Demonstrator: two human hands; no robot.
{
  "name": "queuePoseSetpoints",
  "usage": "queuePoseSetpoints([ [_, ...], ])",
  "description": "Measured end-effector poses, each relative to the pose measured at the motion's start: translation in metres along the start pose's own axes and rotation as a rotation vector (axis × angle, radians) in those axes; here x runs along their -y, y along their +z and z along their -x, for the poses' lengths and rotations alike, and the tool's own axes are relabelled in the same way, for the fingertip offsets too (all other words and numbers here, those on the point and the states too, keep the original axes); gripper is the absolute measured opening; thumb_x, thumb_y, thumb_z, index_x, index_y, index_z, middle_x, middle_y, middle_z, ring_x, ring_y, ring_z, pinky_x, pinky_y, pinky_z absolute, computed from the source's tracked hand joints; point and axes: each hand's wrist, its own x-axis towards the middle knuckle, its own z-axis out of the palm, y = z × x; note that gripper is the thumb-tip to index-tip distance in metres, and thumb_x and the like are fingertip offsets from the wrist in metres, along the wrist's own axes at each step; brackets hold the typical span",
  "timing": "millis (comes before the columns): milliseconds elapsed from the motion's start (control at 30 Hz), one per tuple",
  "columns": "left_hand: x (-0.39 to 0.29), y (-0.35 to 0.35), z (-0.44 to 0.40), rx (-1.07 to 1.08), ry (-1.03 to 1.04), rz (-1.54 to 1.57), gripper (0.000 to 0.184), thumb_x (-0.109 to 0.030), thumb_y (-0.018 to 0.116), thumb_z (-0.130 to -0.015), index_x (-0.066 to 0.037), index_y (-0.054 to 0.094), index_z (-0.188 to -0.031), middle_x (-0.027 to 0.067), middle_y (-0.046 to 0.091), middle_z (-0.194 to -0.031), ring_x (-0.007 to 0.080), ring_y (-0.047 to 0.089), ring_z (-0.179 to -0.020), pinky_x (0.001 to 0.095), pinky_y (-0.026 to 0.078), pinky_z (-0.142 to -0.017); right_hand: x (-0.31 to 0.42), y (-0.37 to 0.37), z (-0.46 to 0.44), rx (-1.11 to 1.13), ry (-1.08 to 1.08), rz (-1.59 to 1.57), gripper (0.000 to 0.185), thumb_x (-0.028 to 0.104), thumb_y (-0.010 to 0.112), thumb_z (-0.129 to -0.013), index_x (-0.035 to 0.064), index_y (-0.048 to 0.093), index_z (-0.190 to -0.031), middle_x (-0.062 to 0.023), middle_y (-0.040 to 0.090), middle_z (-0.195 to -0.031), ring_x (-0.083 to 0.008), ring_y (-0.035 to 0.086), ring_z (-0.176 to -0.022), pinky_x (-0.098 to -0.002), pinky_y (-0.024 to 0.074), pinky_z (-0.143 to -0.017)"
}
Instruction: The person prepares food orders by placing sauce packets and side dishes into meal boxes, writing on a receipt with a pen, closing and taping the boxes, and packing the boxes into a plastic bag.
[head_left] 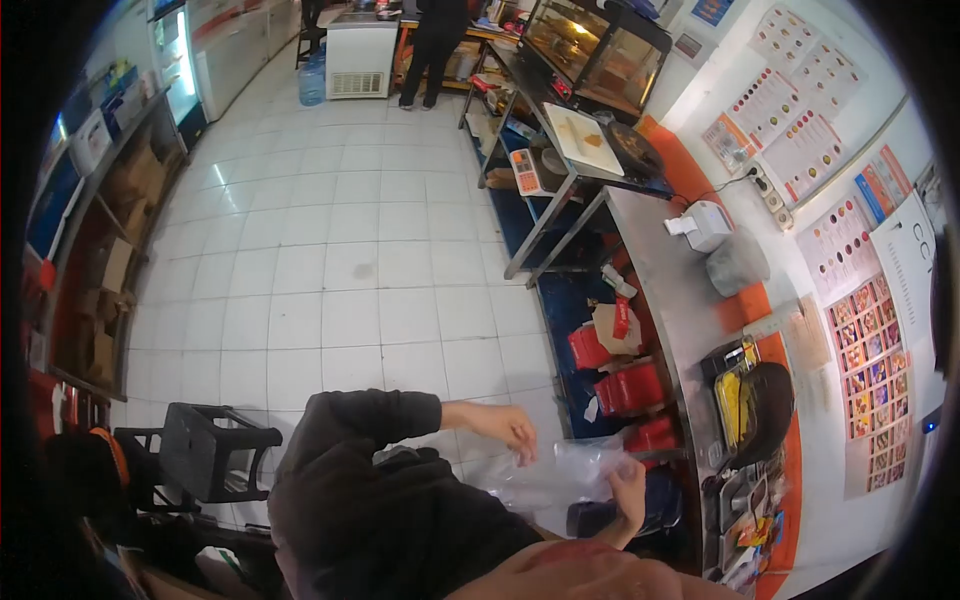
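Note:
A clear plastic bag [555,477] is spread between my two hands, low in the view, in front of my dark sleeve. My left hand [503,430], at the end of the dark-sleeved arm, has its fingers bent down at the bag's upper left part. At the bag's right edge, my right hand [628,490] pinches the plastic between thumb and fingers. Which arm belongs to which side is hard to tell from the tilted view.
A steel counter [665,260] runs along the right wall, with red boxes [630,388] on the shelf below. A black stool [215,450] stands at the lower left. Shelving [130,220] lines the left. Another person [437,45] in dark clothes stands at the far end.

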Motion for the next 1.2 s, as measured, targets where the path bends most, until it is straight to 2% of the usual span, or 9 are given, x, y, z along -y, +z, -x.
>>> queuePoseSetpoints([
  [133, 0.011, 0.023, 0.003, 0.073, 0.009, 0.171, 0.012, -0.011, 0.061, -0.091, 0.001, 0.063, -0.091, 0.0052, 0.066, -0.081, 0.0107, 0.062, -0.078, 0.0241, 0.048, -0.072, -0.012, -0.005, -0.011, 0.295, 0.076, -0.186, 0.011, 0.003, 0.065, -0.075, -0.0017, 0.065, -0.084, -0.0031, 0.065, -0.077, -0.0107, 0.058, -0.07, -0.024, 0.0448, -0.065],
  [300, 0.0, 0.019, 0.003, -0.04, 0.093, 0.237, 0.018, -0.017, 0.059, -0.093, 0.0, 0.061, -0.087, 0.0015, 0.06, -0.079, 0.0088, 0.057, -0.076, 0.0261, 0.046, -0.066, -0.043, -0.018, -0.02, 0.342, -0.207, -0.442, 0.028, 0.016, 0.068, -0.08, -0.0023, 0.062, -0.1, -0.0064, 0.064, -0.082, -0.0106, 0.056, -0.071, -0.0257, 0.0463, -0.064],
  [400, -0.011, 0.011, 0.015, -0.063, 0.093, 0.16, 0.02, -0.019, 0.059, -0.094, 0.001, 0.061, -0.09, 0.0017, 0.06, -0.081, 0.0093, 0.057, -0.076, 0.0258, 0.046, -0.068, -0.054, 0.005, -0.054, -0.05, 0.043, -0.073, 0.023, 0.019, 0.068, -0.08, -0.0041, 0.065, -0.083, -0.0048, 0.064, -0.075, -0.0115, 0.057, -0.068, -0.0265, 0.0446, -0.06],
  [500, 0.01, 0.005, 0.025, -0.036, 0.035, 0.196, 0.022, -0.02, 0.059, -0.094, 0.001, 0.061, -0.095, 0.0022, 0.06, -0.082, 0.01, 0.056, -0.076, 0.0257, 0.046, -0.069, -0.065, 0.022, -0.076, 0.278, 0.089, 0.491, 0.025, 0.021, 0.069, -0.081, -0.0039, 0.065, -0.085, -0.0031, 0.063, -0.073, -0.0139, 0.057, -0.068, -0.0296, 0.046, -0.063],
  [600, 0.031, 0.023, 0.039, -0.087, -0.075, 0.231, 0.025, -0.024, 0.06, -0.093, 0.001, 0.061, -0.099, 0.0027, 0.061, -0.085, 0.0101, 0.055, -0.079, 0.0257, 0.045, -0.069, -0.046, 0.074, -0.073, 0.317, -0.066, -0.206, 0.042, 0.012, 0.078, -0.073, -0.0006, 0.059, -0.108, -0.012, 0.06, -0.097, -0.0199, 0.057, -0.09, -0.0321, 0.045, -0.081],
  [700, 0.033, 0.039, 0.044, -0.175, -0.068, 0.17, 0.029, -0.031, 0.061, -0.093, -0.004, 0.062, -0.1, 0.0001, 0.059, -0.086, 0.0088, 0.052, -0.076, 0.0234, 0.042, -0.067, -0.042, 0.104, -0.075, 0.044, -0.141, 0.068, 0.047, 0.006, 0.079, -0.071, 0.0007, 0.055, -0.111, -0.0113, 0.057, -0.104, -0.0194, 0.054, -0.098, -0.0317, 0.0433, -0.085],
  [800, 0.042, 0.034, 0.036, -0.339, 0.023, 0.377, 0.029, -0.03, 0.061, -0.093, -0.002, 0.062, -0.1, -0.0006, 0.059, -0.086, 0.0086, 0.052, -0.077, 0.0227, 0.042, -0.068, -0.029, 0.116, -0.062, -0.374, -0.238, 0.443, 0.035, 0.007, 0.075, -0.077, 0.0037, 0.056, -0.106, -0.0073, 0.058, -0.093, -0.014, 0.058, -0.085, -0.0262, 0.0466, -0.071],
  [933, 0.054, 0.008, 0.021, -0.501, 0.108, 0.257, 0.023, -0.025, 0.056, -0.096, -0.003, 0.061, -0.102, -0.0004, 0.061, -0.087, 0.0088, 0.055, -0.081, 0.0265, 0.045, -0.074, -0.022, 0.114, -0.034, -0.031, 0.296, -0.15, 0.024, 0.02, 0.069, -0.085, -0.0013, 0.058, -0.089, -0.0093, 0.06, -0.077, -0.0153, 0.06, -0.058, -0.0287, 0.0493, -0.052],
  [1200, 0.061, 0.016, 0.002, -0.426, 0.225, 0.265, 0.02, -0.019, 0.061, -0.093, -0.001, 0.063, -0.102, 0.0013, 0.063, -0.089, 0.007, 0.055, -0.086, 0.0244, 0.044, -0.073, 0.002, 0.164, -0.003, -0.235, 0.272, -0.396, 0.026, 0.024, 0.062, -0.091, 0.0002, 0.052, -0.087, -0.0099, 0.058, -0.074, -0.0183, 0.063, -0.056, -0.0282, 0.0525, -0.046],
])
